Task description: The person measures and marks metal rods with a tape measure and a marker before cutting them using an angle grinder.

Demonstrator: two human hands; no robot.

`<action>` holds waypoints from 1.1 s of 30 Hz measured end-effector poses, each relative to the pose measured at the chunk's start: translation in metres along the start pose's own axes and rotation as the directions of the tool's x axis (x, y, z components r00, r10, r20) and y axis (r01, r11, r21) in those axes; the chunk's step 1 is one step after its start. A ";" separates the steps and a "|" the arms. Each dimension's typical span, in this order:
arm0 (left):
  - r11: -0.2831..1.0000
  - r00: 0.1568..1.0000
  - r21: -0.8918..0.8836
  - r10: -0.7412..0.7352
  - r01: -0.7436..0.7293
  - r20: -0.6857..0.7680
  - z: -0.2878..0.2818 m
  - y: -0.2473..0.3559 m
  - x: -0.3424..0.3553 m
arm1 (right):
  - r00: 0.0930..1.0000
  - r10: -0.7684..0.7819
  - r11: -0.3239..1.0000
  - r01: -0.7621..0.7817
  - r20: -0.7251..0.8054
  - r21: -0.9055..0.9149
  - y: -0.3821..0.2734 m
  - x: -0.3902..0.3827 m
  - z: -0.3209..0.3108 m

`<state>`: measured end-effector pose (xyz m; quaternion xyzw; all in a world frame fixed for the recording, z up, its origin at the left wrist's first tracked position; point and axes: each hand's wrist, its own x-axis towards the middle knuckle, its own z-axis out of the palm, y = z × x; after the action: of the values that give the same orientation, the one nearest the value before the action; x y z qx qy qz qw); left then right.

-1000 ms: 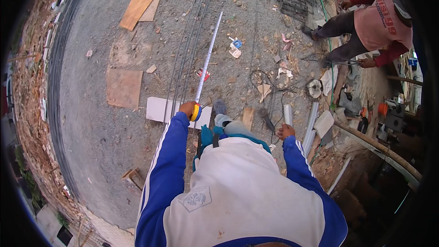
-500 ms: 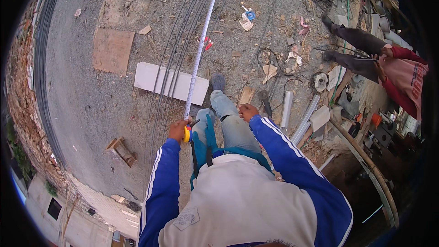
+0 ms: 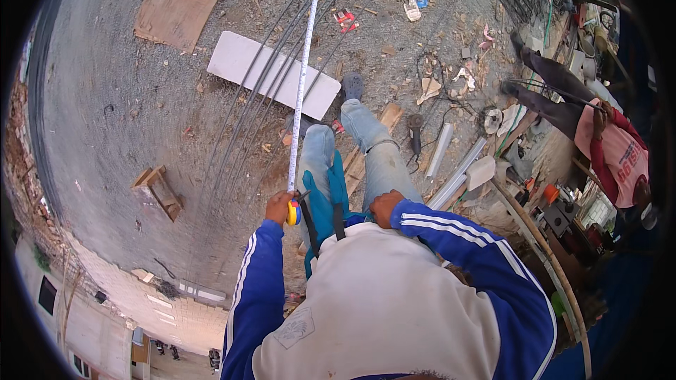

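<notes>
My left hand (image 3: pixel 277 208) is closed around a yellow and blue tape measure (image 3: pixel 293 213) beside my left thigh. Its long white blade (image 3: pixel 303 77) runs out ahead, past a pale rectangular slab (image 3: pixel 232 62) and over several thin steel rods (image 3: pixel 287 49), beyond the top edge of the view. At my right hip, my right hand (image 3: pixel 385 209) has its fingers curled in near my jeans and a teal cloth (image 3: pixel 321 212) that hangs from my waist. What those fingers hold, if anything, is hidden.
An angle grinder (image 3: pixel 415 134) and light metal channels (image 3: pixel 458 172) lie to the right, by a bent pole (image 3: pixel 539 236). Another person (image 3: pixel 612 148) stands there holding thin rods. Leftward are a brown board (image 3: pixel 179 7) and a small wooden frame (image 3: pixel 158 192) on gravel.
My right hand has drawn back from in front of my thigh to my hip. The left hand still holds the tape measure with its blade out. The whole view has shifted and turned slightly.
</notes>
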<state>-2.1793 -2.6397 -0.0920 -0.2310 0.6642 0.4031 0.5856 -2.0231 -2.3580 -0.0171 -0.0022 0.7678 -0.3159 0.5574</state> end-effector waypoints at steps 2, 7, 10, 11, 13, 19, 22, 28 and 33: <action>1.000 1.000 -0.022 0.013 -0.013 0.001 -0.018 -0.010 0.009 | 0.998 0.034 0.999 -0.032 0.060 -0.035 -0.010 0.003 0.006; 0.997 0.998 -0.058 0.051 -0.054 -0.039 -0.041 -0.013 0.026 | 0.976 0.187 0.971 -0.200 0.110 0.129 -0.019 -0.007 -0.006; 0.980 0.988 -0.135 0.134 -0.143 -0.073 -0.037 -0.028 0.043 | 0.983 0.178 0.932 -0.152 -0.051 0.330 0.015 0.029 -0.013; 0.961 0.972 -0.158 0.210 -0.225 -0.107 -0.032 -0.037 0.048 | 0.962 0.231 0.896 -0.153 -0.143 0.417 0.030 0.051 -0.019; 0.948 0.982 -0.262 0.157 -0.179 -0.100 -0.018 -0.039 0.053 | 0.928 0.282 0.937 -0.213 -0.242 0.276 0.068 0.103 -0.022; 0.875 0.989 -0.468 0.068 -0.121 -0.129 0.044 -0.084 0.089 | 0.870 0.443 0.869 -0.357 -0.218 0.341 0.108 0.227 -0.045; 0.740 0.999 -0.671 0.028 -0.042 -0.032 0.080 -0.092 0.094 | 0.945 0.295 0.739 -0.129 -0.145 0.661 0.076 0.238 -0.033; 0.479 0.987 -0.863 0.072 -0.160 -0.143 0.133 -0.067 0.065 | 0.989 0.067 0.618 0.063 -0.133 0.784 0.005 0.200 0.019; 0.202 0.975 -0.954 0.035 -0.220 -0.218 0.123 -0.058 0.023 | 0.995 0.099 0.723 -0.086 0.021 0.686 -0.057 0.175 0.000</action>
<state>-2.0666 -2.5699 -0.1282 -0.5200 0.3224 0.7584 0.2248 -2.1094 -2.4660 -0.1387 0.2448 0.6008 -0.5488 0.5272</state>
